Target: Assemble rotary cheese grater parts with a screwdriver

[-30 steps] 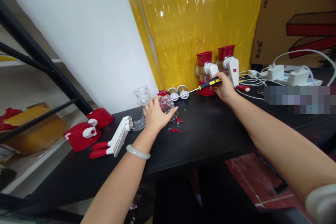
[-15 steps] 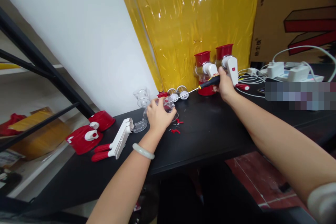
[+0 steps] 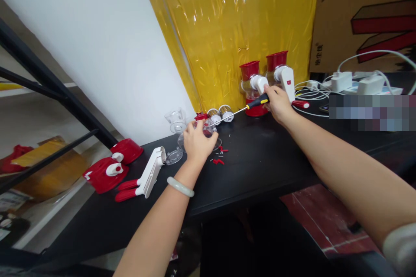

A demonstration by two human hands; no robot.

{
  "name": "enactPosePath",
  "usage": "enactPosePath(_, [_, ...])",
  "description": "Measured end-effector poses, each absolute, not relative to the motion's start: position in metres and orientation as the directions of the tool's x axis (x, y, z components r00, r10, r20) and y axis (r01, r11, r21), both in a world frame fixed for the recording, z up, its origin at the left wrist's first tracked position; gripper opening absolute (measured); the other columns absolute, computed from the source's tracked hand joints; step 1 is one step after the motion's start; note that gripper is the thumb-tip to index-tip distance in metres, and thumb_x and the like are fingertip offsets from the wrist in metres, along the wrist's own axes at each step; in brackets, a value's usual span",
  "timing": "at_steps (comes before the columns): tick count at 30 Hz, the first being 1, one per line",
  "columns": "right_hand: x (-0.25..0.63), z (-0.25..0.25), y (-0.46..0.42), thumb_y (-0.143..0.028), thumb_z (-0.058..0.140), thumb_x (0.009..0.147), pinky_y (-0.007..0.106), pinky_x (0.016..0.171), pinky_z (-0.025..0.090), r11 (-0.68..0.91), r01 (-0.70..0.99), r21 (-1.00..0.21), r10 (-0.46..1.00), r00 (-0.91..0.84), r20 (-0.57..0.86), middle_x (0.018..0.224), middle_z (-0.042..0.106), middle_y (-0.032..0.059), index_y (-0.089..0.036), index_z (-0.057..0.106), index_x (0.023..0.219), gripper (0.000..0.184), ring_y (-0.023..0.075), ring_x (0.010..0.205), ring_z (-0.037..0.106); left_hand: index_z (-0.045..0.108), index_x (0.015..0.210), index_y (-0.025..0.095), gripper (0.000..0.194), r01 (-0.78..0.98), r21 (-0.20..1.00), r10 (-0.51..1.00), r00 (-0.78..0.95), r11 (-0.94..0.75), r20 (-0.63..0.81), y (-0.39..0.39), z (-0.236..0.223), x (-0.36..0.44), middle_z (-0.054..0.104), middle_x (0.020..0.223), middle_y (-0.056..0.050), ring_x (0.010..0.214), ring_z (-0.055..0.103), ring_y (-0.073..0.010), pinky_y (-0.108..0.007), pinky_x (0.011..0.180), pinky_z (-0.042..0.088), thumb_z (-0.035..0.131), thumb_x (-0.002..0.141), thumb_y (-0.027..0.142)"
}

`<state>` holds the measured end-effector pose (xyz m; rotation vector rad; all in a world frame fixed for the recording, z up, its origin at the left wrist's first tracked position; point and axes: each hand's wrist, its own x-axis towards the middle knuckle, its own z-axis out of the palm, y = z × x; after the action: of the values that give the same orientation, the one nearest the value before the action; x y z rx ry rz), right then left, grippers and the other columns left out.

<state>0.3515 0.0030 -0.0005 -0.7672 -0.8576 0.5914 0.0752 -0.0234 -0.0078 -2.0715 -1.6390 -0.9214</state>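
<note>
A person gripped a screwdriver (image 3: 258, 101) in the right hand (image 3: 278, 103), its thumb and fingers closed around the black-and-yellow handle, above the far part of a black table (image 3: 260, 156). The metal shaft slanted down and left to a clear plastic part (image 3: 209, 130) near the table's middle, where the left hand (image 3: 198, 140) held it from above, fingers curved over its left side and thumb spread to the right; the driver's tip could not be made out clearly. Small red pieces (image 3: 219, 162) and metal bits (image 3: 220, 154) lay just right of the left hand, on its near side. Two white cranks (image 3: 151, 174) with red grips rested to the left, beside red bases (image 3: 105, 175). Two metal drums (image 3: 226, 113) sat beyond the clear part, and two red-topped grinders (image 3: 249, 70) stood at the far right, against yellow wrapping (image 3: 227, 21).
</note>
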Motion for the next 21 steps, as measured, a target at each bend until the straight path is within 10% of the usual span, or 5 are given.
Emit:
enactPosePath(6, [0.3477,0.0018,-0.0028,-0.035,0.067,0.063,0.025,0.047,0.046,0.599,-0.414,-0.686,0.790,0.446,0.420,0.064,0.052,-0.0032,-0.023,0.049,0.066,0.022,0.0125,0.059,0.054,0.056,0.126,0.032,0.053,0.960,0.123,0.739,0.109,-0.252,0.665,-0.0241,-0.0070,0.0757,0.052,0.126,-0.009,0.109,0.054,-0.0336,-0.043,0.088,0.048,0.064,0.076,0.047])
enactPosePath(11, [0.3520,-0.0003,0.0027,-0.060,0.062,0.072,0.028,0.043,0.039,0.574,-0.215,-0.790,0.763,0.490,0.421,0.054,0.044,-0.0023,-0.023,0.045,0.062,0.041,0.0142,0.050,0.049,0.056,0.127,0.031,0.052,0.963,0.116,0.740,0.107,-0.244,0.664,-0.0247,-0.0064,0.0761,0.052,0.126,-0.009,0.108,0.054,-0.0328,-0.042,0.089,0.047,0.063,0.077,0.046])
enactPosePath(17, [0.3473,0.0014,-0.0003,-0.037,0.073,0.062,0.024,0.045,0.040,0.591,-0.326,-0.738,0.778,0.471,0.415,0.062,0.048,-0.0037,-0.023,0.048,0.066,0.029,0.0110,0.055,0.048,0.056,0.126,0.029,0.049,0.963,0.105,0.730,0.115,-0.249,0.674,-0.0251,-0.0074,0.0755,0.053,0.125,-0.009,0.109,0.054,-0.0323,-0.041,0.092,0.045,0.059,0.081,0.048])
enactPosePath(21, [0.3483,0.0018,-0.0043,-0.052,0.064,0.070,0.027,0.045,0.043,0.602,-0.290,-0.744,0.777,0.429,0.461,0.063,0.050,-0.0016,-0.023,0.049,0.066,0.033,0.0142,0.057,0.054,0.058,0.123,0.028,0.044,0.957,0.112,0.713,0.117,-0.266,0.692,-0.0245,-0.0075,0.0756,0.054,0.123,-0.010,0.107,0.055,-0.0314,-0.041,0.092,0.045,0.054,0.085,0.047])
